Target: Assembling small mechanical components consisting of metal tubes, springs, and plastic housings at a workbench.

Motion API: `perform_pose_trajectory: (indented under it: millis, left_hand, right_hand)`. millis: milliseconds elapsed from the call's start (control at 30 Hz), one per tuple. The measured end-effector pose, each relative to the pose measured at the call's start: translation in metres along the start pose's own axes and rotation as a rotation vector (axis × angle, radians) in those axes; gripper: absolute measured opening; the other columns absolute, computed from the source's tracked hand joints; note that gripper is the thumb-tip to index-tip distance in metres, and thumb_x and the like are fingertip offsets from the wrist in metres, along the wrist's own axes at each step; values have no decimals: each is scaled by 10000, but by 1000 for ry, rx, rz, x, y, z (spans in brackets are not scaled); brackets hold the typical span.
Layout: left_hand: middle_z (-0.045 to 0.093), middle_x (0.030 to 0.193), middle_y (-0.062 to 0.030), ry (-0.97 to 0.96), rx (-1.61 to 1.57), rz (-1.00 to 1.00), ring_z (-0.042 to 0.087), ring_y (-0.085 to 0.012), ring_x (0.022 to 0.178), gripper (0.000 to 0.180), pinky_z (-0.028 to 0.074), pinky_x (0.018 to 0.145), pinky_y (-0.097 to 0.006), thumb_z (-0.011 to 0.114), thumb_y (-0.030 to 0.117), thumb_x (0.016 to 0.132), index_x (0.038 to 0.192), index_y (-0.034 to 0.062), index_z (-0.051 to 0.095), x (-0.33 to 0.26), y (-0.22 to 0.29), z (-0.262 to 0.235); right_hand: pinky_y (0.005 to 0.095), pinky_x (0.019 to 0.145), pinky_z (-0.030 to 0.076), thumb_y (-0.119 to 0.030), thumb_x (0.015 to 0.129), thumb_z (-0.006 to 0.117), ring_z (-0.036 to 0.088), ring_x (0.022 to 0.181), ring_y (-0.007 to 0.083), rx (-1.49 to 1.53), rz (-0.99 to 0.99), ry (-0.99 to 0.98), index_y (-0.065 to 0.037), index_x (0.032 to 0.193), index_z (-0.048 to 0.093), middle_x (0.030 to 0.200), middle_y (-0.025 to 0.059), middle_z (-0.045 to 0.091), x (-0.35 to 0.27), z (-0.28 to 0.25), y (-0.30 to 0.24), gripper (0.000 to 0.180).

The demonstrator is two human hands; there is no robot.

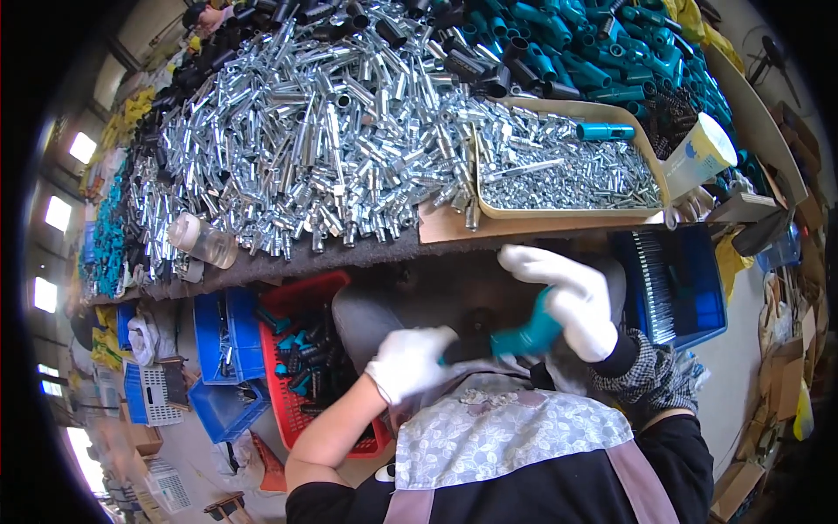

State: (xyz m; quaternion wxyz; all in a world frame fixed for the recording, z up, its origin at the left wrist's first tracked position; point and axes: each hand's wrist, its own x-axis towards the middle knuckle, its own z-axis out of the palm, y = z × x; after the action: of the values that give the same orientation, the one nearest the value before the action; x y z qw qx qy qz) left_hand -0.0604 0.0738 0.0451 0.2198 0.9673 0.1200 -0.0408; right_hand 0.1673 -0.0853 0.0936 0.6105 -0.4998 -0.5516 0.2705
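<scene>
Both hands wore white gloves and met just below the edge of the workbench (pixel 454 229). The right hand (pixel 572 301) was clenched around a teal handle part (pixel 528 336), and the left hand (pixel 410 360) gripped its dark end, so the piece sat between them over the person's lap. Up on the workbench, a great heap of shiny metal tubes (pixel 314 131) spread wide, with a beige tray of small metal pieces (pixel 567 175) beside it. A red crate (pixel 301 367) stood on the floor under the workbench, next to the left hand
</scene>
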Motion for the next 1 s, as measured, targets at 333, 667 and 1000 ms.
perform_pose_trajectory:
  millis: [333, 667, 1000]
  left_hand:
    - [691, 865, -171, 208, -143, 102, 699, -337, 770, 296, 559, 681, -397, 781, 86, 680, 966, 86, 707, -19, -1, 25]
    - [681, 852, -137, 556, -216, 155, 690, -340, 794, 316, 541, 674, -416, 805, 120, 674, 950, 56, 664, -22, -13, 28]
    - [681, 849, -181, 557, -509, -327, 689, -355, 769, 259, 545, 668, -395, 808, 159, 733, 930, 53, 677, -14, -3, 31]
  right_hand:
    - [392, 1059, 459, -11, 860, 587, 673, 1103, 265, 2, 102, 75, 13, 1062, 718, 1091, 140, 725, 1, 12, 5, 242]
    - [428, 1085, 430, -128, 919, 515, 591, 1239, 333, 52, 152, 212, 34, 1132, 670, 1290, 226, 629, 2, 18, 0, 309]
    - [497, 1138, 366, -227, 988, 518, 557, 1283, 389, -61, -233, -59, 3, 1140, 681, 1291, 229, 627, 7, 10, -3, 321]
